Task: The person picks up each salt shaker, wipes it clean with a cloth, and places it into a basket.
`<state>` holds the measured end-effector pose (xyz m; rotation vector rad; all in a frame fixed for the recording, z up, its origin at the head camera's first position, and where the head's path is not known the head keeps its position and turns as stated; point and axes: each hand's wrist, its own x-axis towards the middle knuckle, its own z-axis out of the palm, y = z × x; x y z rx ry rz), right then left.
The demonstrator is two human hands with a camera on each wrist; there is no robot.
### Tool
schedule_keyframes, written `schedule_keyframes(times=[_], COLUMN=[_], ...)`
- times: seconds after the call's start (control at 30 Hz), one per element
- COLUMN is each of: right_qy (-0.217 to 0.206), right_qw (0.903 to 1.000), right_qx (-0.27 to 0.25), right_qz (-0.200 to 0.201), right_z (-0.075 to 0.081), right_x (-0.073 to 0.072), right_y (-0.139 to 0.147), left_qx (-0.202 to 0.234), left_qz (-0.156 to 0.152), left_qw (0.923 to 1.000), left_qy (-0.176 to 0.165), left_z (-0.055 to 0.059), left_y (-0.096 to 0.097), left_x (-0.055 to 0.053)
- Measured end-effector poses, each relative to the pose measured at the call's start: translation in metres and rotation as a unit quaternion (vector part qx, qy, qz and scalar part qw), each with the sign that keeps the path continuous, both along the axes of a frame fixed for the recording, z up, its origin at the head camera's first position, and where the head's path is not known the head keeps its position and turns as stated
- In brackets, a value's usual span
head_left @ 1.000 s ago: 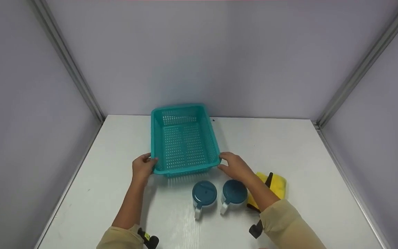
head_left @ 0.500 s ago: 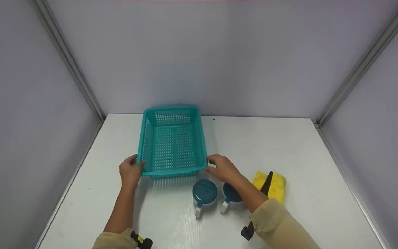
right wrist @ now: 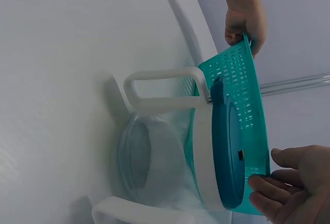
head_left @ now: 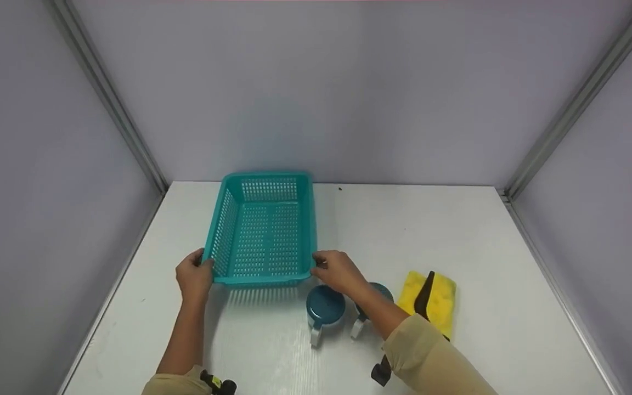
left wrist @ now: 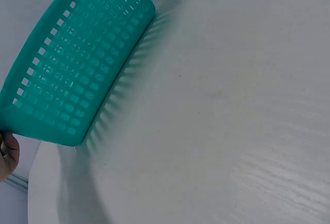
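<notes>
A teal perforated plastic basket (head_left: pixel 261 233) lies at the back left of the white table, with nothing inside. At its near left corner my left hand (head_left: pixel 194 275) grips the rim, thumb on top. My right hand (head_left: pixel 339 270) pinches the rim at the near right corner; in the right wrist view its fingers (right wrist: pixel 273 190) are under the edge. Whether the basket's base touches the table, I cannot tell. Just in front stands a clear jug with a blue lid (head_left: pixel 325 305) and white handle (right wrist: pixel 165 87). A second such jug (head_left: pixel 377 293) is partly hidden behind my right forearm.
A folded yellow cloth (head_left: pixel 441 302) with a black strip (head_left: pixel 424 294) lies right of the jugs. Grey-white walls (head_left: pixel 316 99) stand along the back and both sides of the table (head_left: pixel 404 219).
Both hands have moved the basket to the left and slightly nearer. My right forearm now crosses over the right-hand jug. The jugs and the cloth have stayed in place.
</notes>
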<state>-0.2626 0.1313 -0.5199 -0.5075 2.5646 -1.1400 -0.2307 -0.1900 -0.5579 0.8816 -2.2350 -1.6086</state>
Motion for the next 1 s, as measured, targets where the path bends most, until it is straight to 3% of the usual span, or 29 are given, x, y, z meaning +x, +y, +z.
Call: schedule_keyframes(times=[0.33, 0.57, 1.0], right_qy=[0.043, 0.073, 0.09], right_qw=[0.999, 0.9969, 0.9946], right_qx=[-0.01, -0.028, -0.039], right_qz=[0.003, 0.014, 0.032], right_z=[-0.01, -0.015, -0.02], right_x=[-0.011, -0.015, -0.018], right_y=[0.001, 0.005, 0.01], left_qx=[0.004, -0.006, -0.015], left_qz=[0.049, 0.09, 0.101], left_qw=[0.9988, 0.9953, 0.9947], left_qy=[-0.004, 0.035, 0.016], left_z=[-0.003, -0.005, -0.005], left_y=[0.008, 0.013, 0.019], left_x=[-0.005, -0.007, -0.007])
